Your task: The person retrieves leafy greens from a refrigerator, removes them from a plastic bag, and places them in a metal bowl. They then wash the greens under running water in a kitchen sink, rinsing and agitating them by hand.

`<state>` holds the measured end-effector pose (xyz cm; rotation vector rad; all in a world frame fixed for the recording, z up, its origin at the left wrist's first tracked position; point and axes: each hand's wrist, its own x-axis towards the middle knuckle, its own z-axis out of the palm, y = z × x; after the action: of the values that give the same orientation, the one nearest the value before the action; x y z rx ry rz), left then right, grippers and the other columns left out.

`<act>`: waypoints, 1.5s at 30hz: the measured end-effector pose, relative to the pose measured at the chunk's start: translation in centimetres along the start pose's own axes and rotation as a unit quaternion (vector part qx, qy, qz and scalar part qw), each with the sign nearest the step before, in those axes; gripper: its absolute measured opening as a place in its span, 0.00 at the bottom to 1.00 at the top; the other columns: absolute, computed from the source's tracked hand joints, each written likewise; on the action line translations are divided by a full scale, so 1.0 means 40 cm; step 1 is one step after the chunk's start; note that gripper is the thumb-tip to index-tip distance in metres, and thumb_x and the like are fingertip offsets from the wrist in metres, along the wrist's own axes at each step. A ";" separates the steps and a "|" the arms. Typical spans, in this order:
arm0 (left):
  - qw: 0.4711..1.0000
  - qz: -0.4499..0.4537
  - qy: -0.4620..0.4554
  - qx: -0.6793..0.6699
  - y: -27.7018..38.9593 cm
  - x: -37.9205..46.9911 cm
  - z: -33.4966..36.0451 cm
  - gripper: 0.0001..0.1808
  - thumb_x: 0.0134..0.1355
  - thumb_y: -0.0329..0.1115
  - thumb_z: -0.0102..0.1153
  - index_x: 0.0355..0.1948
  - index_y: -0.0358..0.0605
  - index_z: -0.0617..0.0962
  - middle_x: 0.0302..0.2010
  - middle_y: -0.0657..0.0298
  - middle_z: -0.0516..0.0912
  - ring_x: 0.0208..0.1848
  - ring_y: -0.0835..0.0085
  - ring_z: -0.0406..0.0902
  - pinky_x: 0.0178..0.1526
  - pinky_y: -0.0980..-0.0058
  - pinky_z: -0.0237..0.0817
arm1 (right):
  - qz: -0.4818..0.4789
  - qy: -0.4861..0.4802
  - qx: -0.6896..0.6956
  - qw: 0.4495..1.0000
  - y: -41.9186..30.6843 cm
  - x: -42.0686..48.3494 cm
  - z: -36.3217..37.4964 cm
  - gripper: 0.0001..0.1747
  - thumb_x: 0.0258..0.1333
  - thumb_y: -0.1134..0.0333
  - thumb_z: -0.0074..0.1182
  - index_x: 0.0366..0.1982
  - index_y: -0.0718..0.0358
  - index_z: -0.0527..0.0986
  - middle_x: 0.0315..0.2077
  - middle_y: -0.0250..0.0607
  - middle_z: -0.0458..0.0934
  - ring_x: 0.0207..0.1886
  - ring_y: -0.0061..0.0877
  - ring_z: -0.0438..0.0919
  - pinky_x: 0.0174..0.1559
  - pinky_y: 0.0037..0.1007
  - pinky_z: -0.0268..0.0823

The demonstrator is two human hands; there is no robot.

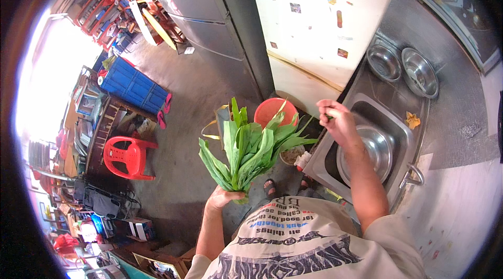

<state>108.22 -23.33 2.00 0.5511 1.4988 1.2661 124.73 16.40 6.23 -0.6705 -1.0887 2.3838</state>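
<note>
My left hand [227, 198] is closed around the base of a bunch of long green leafy vegetables [251, 149], whose leaves fan out upward and to the right. My right hand [337, 118] is raised over the near left edge of the sink [404, 149], its fingers curled together; a small dark green bit shows between them. Below that hand and forearm, a round stainless steel bowl [377, 153] lies in the sink basin. Behind the leaves, a red plastic basin [271, 110] stands on the floor, partly hidden.
Two metal bowls [383, 63] [420, 74] sit on the drainboard beyond the basin. A faucet [412, 177] is at the sink's right. Ahead stand a white refrigerator [310, 23] and a grey one [204, 15]. A red plastic chair [127, 157] and blue bin [133, 86] are at left.
</note>
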 end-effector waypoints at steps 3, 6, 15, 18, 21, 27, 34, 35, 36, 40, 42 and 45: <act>1.000 -0.004 -0.016 0.001 0.013 0.002 0.005 0.39 0.38 0.25 0.66 0.58 0.39 0.77 0.53 0.58 0.83 0.55 0.62 0.78 0.63 0.62 0.65 | 0.034 -0.096 -0.061 0.993 0.000 0.003 0.035 0.18 0.73 0.60 0.45 0.49 0.66 0.77 0.31 0.27 0.72 0.30 0.17 0.68 0.36 0.21 0.62; 0.999 -0.016 -0.018 0.024 0.012 0.004 0.002 0.38 0.39 0.25 0.67 0.58 0.39 0.77 0.53 0.58 0.83 0.55 0.63 0.78 0.62 0.64 0.66 | 0.018 -0.148 -0.160 0.976 0.004 0.007 0.077 0.15 0.72 0.59 0.50 0.48 0.63 0.78 0.33 0.26 0.73 0.34 0.14 0.70 0.40 0.20 0.64; 0.999 -0.015 -0.027 0.014 -0.003 -0.002 0.027 0.35 0.40 0.27 0.68 0.56 0.38 0.78 0.50 0.59 0.83 0.53 0.64 0.78 0.59 0.64 0.67 | -0.187 0.017 -0.169 0.968 0.090 0.053 0.113 0.06 0.69 0.68 0.51 0.35 0.62 0.74 0.26 0.32 0.76 0.27 0.16 0.71 0.32 0.21 0.63; 0.999 -0.021 -0.018 -0.026 0.003 -0.016 0.038 0.36 0.38 0.27 0.67 0.56 0.39 0.78 0.50 0.58 0.83 0.53 0.63 0.79 0.59 0.64 0.67 | -0.198 0.059 -0.063 0.976 0.036 0.062 0.086 0.06 0.70 0.70 0.48 0.38 0.62 0.75 0.25 0.31 0.74 0.24 0.16 0.68 0.26 0.20 0.59; 0.997 -0.022 -0.004 -0.072 0.006 -0.023 0.041 0.38 0.37 0.27 0.66 0.56 0.38 0.78 0.50 0.58 0.84 0.53 0.62 0.80 0.59 0.63 0.68 | -0.157 0.038 -0.121 0.979 -0.010 0.024 0.088 0.08 0.71 0.69 0.45 0.41 0.59 0.76 0.25 0.28 0.72 0.24 0.13 0.66 0.27 0.19 0.56; 0.995 -0.028 0.009 -0.098 0.012 -0.014 0.041 0.38 0.36 0.27 0.65 0.56 0.38 0.79 0.49 0.57 0.84 0.51 0.62 0.80 0.59 0.63 0.68 | -0.163 -0.131 -0.294 0.933 -0.034 -0.076 0.182 0.20 0.72 0.64 0.48 0.62 0.59 0.72 0.35 0.24 0.70 0.35 0.12 0.66 0.38 0.19 0.62; 0.995 -0.020 -0.027 -0.093 0.025 -0.007 0.043 0.37 0.36 0.29 0.67 0.55 0.38 0.79 0.48 0.58 0.85 0.50 0.63 0.81 0.57 0.64 0.69 | -0.267 -0.242 -0.502 0.787 -0.043 -0.093 0.212 0.46 0.47 0.73 0.70 0.69 0.54 0.64 0.44 0.41 0.72 0.48 0.34 0.72 0.55 0.35 0.67; 0.995 -0.031 -0.024 -0.095 0.024 -0.006 0.042 0.37 0.36 0.30 0.68 0.54 0.38 0.79 0.47 0.58 0.85 0.49 0.63 0.81 0.57 0.64 0.69 | -0.261 -0.248 -0.529 0.769 -0.040 -0.089 0.209 0.45 0.48 0.72 0.70 0.68 0.54 0.65 0.44 0.41 0.73 0.47 0.34 0.73 0.55 0.36 0.67; 0.994 -0.033 -0.030 -0.097 0.023 -0.005 0.040 0.37 0.36 0.31 0.68 0.54 0.38 0.79 0.47 0.57 0.85 0.48 0.63 0.81 0.56 0.64 0.69 | -0.216 -0.242 -0.502 0.802 -0.036 -0.086 0.206 0.34 0.50 0.72 0.68 0.60 0.56 0.72 0.43 0.42 0.73 0.46 0.36 0.74 0.52 0.37 0.67; 0.992 -0.035 -0.043 -0.112 0.014 -0.005 0.034 0.37 0.35 0.35 0.70 0.53 0.37 0.80 0.45 0.57 0.85 0.46 0.63 0.81 0.53 0.65 0.71 | -0.240 -0.227 -0.496 0.803 -0.014 -0.077 0.202 0.17 0.52 0.73 0.66 0.45 0.62 0.79 0.36 0.40 0.76 0.42 0.36 0.78 0.49 0.35 0.70; 0.990 -0.046 -0.040 -0.127 0.010 -0.008 0.032 0.37 0.36 0.35 0.70 0.53 0.37 0.80 0.45 0.56 0.85 0.46 0.63 0.82 0.52 0.66 0.72 | -0.315 -0.211 -0.482 0.790 0.000 -0.077 0.205 0.15 0.52 0.74 0.66 0.42 0.64 0.78 0.36 0.41 0.78 0.42 0.37 0.79 0.49 0.34 0.71; 0.987 -0.041 -0.044 -0.147 0.008 -0.015 0.031 0.36 0.36 0.36 0.70 0.52 0.36 0.80 0.45 0.56 0.85 0.45 0.63 0.82 0.50 0.66 0.72 | -0.306 -0.212 -0.455 0.809 0.019 -0.072 0.201 0.11 0.52 0.75 0.65 0.38 0.66 0.77 0.36 0.41 0.79 0.42 0.34 0.79 0.49 0.33 0.71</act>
<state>109.44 -23.23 2.68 0.3440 1.2211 1.3506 122.16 9.72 10.98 0.0225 -2.2630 1.3709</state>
